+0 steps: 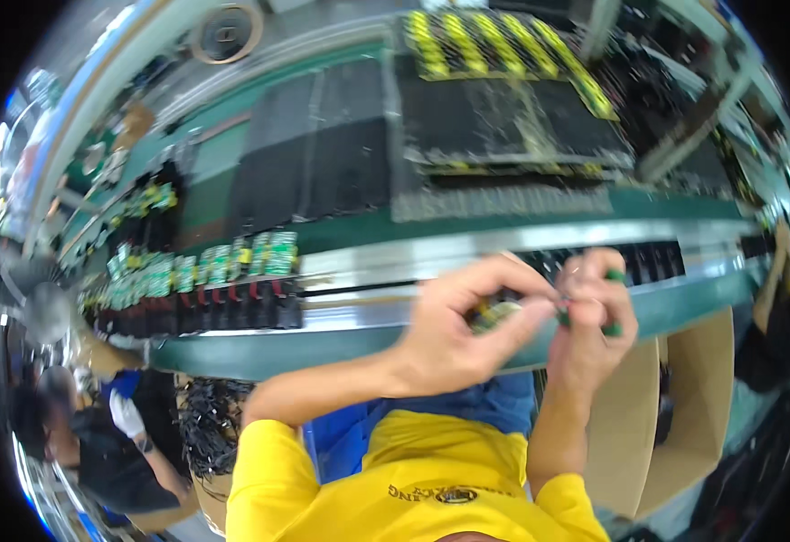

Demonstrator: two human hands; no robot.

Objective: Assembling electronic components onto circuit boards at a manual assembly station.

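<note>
My left hand (454,330) is closed over the line, its thumb and index finger pinched together. In its palm sits a small yellowish-green part (494,315), mostly covered by the fingers. My right hand (594,321) is closed too, its fingertips meeting those of the left. A green thing (613,331) shows at two places between its fingers; its kind is hidden. A tiny reddish spot shows where the fingertips meet, too small to name. Left of my hands stands a row of black housings (232,312) with green circuit boards (219,262) above them and red wires between.
More black housings (657,262) sit on the metal rail behind my right hand. Black mats (323,144) and a yellow-and-black striped panel (494,45) lie beyond. Cardboard boxes (698,397) stand below right, a heap of black cables (210,425) below left. Co-workers are at both sides.
</note>
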